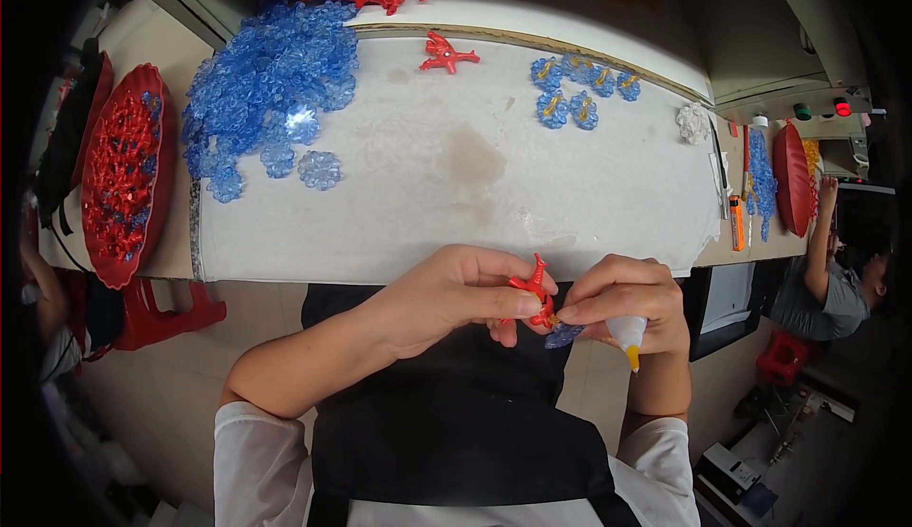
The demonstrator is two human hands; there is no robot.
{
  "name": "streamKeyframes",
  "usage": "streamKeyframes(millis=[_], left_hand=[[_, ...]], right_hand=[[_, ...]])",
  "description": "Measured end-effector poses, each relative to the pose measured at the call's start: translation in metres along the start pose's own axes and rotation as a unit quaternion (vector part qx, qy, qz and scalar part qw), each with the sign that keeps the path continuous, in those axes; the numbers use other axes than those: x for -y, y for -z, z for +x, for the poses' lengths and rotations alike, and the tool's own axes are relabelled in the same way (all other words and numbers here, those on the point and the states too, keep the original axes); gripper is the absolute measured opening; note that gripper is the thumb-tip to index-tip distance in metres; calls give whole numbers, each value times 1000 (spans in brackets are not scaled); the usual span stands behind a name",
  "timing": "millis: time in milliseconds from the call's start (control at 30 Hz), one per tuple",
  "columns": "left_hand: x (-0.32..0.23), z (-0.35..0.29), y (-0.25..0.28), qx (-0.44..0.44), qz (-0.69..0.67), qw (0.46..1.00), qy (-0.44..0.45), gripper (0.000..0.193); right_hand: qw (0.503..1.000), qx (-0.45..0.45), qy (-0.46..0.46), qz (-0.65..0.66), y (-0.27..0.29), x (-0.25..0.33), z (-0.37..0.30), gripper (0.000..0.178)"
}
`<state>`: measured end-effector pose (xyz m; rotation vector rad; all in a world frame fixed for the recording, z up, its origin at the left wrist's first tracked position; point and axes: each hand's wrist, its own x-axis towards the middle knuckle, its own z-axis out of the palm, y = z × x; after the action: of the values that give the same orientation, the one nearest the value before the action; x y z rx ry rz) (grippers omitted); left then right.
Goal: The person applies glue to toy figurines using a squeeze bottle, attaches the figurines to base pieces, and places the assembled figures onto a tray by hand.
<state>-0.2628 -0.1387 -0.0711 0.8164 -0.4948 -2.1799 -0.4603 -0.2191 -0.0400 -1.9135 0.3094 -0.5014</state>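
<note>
Just off the table's near edge, my left hand [427, 304] is closed around a small red glossy plastic figure [538, 282] with pointed limbs. My right hand [632, 294] meets it from the other side, thumb and fingers pinched at the figure's lower end. A blue translucent flower-shaped piece [563, 336] shows below those fingertips; whether it touches the figure is hidden. Tucked in the same right hand is a white squeeze bottle [625, 329], its yellow nozzle tilted down toward me.
A large heap of blue flower pieces [266, 81] covers the table's left. Another red figure [446, 53] lies far back, and several blue flowers with yellow parts [584, 109] sit back right, near a whitish lump [693, 122]. A red tray [160, 185] stands left; people work at both sides.
</note>
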Motion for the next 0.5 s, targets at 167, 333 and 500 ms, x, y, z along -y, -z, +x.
streamKeyframes(millis=[167,333,500], left_hand=[[-1,3,0,21,8,999,29,26],[1,5,-1,23,-15,999,32,26],[1,6,-4,7,-10,1000,25,28]], right_hand=[[999,38,6,3,5,0,1,27],[999,49,-20,1,7,3,3,26],[998,43,-28,-29,10,5,3,27]])
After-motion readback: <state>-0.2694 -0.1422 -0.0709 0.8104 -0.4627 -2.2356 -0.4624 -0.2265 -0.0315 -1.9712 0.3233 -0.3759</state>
